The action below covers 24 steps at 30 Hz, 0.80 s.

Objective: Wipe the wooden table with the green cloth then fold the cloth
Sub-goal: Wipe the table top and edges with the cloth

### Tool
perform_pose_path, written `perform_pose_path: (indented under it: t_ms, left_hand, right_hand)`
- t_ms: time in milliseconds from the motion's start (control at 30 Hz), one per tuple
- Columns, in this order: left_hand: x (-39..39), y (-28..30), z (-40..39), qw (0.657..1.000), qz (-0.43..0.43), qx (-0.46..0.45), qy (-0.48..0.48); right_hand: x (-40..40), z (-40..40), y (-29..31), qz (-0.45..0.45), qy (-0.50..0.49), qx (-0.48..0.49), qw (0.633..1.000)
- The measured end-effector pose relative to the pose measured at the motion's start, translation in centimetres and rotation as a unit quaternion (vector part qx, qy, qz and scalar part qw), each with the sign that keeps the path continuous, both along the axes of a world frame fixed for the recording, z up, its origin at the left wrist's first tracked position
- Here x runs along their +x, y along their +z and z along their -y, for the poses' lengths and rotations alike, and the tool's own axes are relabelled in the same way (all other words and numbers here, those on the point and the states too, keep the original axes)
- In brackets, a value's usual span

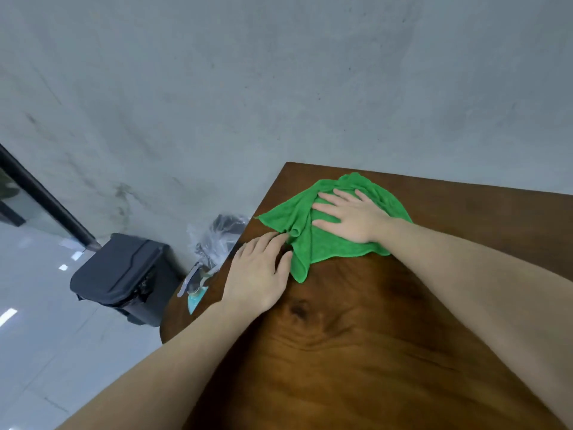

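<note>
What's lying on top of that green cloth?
The right hand lies flat on the green cloth, fingers spread. The left hand touches its near edge. The wooden table beneath the cloth is covered.

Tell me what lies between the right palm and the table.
The green cloth. In the head view the right hand lies flat on it, fingers spread, pressing it onto the wooden table. The left hand touches the cloth's near edge.

Right hand point(353, 217) flat on rumpled green cloth point(313, 243), left hand point(259, 274) at its edge, wooden table point(356, 352).
</note>
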<state>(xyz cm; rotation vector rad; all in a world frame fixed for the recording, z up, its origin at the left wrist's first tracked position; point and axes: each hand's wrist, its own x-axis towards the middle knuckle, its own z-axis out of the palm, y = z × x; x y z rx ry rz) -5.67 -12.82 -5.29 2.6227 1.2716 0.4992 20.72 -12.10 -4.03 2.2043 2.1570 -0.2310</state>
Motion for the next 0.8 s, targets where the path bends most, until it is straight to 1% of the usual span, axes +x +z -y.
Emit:
perform_pose_path:
  t_ms: [133, 267, 367, 467, 567, 633, 700, 767, 800]
  left_hand:
    - [1.6, -0.4, -0.7, 0.999, -0.033, 0.010, 0.024]
    - [1.5, -0.2, -0.7, 0.998, -0.050, -0.002, 0.028]
    - [2.0, 0.1, -0.6, 0.997, -0.073, -0.010, 0.035]
    - [2.2, 0.2, -0.4, 0.997, -0.073, -0.008, 0.036]
    - [2.2, 0.0, -0.5, 0.997, -0.074, 0.005, 0.032]
    - [2.1, -0.1, -0.5, 0.997, -0.073, 0.005, 0.032]
    - [2.1, -0.1, -0.7, 0.997, -0.073, 0.003, 0.034]
    - [2.0, -0.2, -1.0, 0.997, -0.072, 0.002, 0.034]
    - [2.0, -0.3, -1.1, 0.997, -0.074, 0.002, 0.033]
  right_hand:
    - [4.4, -4.6, -0.1, -0.006, -0.008, -0.003, 1.000]
    - [7.5, -5.3, 0.0, -0.020, -0.026, 0.002, 0.999]
    - [10.0, -3.0, -0.4, -0.020, -0.082, 0.017, 0.996]
    - [12.2, -0.1, -0.8, -0.006, -0.169, 0.038, 0.985]
    - [11.5, -0.2, -0.9, 0.030, -0.219, 0.045, 0.974]
    - [10.0, -1.4, -0.8, 0.043, -0.199, 0.055, 0.978]
    - [9.1, -2.6, -0.6, 0.039, -0.135, 0.056, 0.988]
    - [9.4, -3.1, -0.2, 0.019, -0.089, 0.031, 0.995]
    - [9.9, -2.9, -0.1, 0.009, -0.081, 0.017, 0.996]
